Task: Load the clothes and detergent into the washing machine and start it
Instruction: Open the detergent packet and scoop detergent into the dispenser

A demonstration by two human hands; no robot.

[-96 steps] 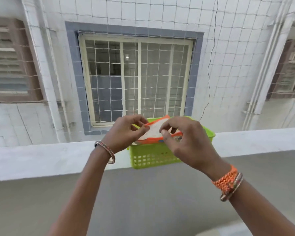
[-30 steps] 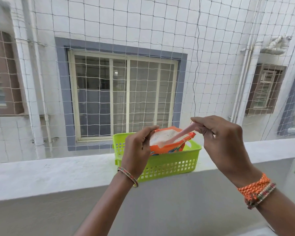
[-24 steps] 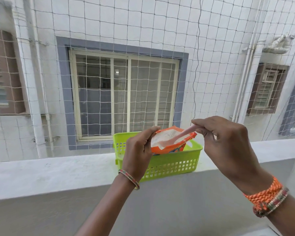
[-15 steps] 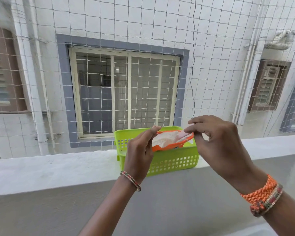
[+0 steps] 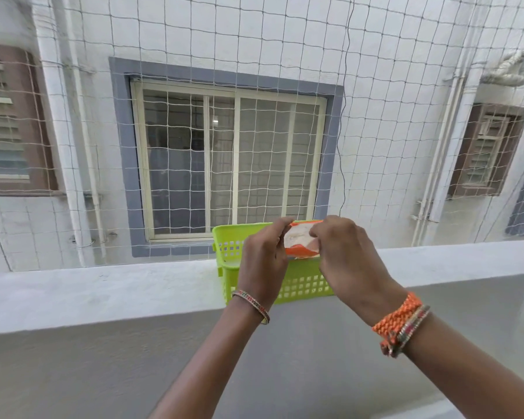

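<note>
Both hands are up at the parapet, working the orange detergent packet (image 5: 301, 243). The left hand (image 5: 262, 261) pinches the packet's left edge between thumb and fingers; the right hand (image 5: 345, 258) has its fingers curled over the right side, gripping the top edge. The packet sits between the two hands, its pale inner face turned toward the camera, with an orange band along the bottom. What it holds cannot be made out from here.

Just behind the hands, a lime-green perforated basket (image 5: 229, 249) stands on the white parapet ledge (image 5: 103, 285). The packet hangs at the basket's rim, over its right half; whether it rests inside or is lifted clear I cannot tell. The rest of the basket's interior is hidden by the hands.

A thin bangle (image 5: 251, 300) circles the left wrist, and orange braided bands (image 5: 398, 320) the right. Beyond the ledge, white netting (image 5: 254, 40) stretches in front of a grey-framed window (image 5: 230, 158).
</note>
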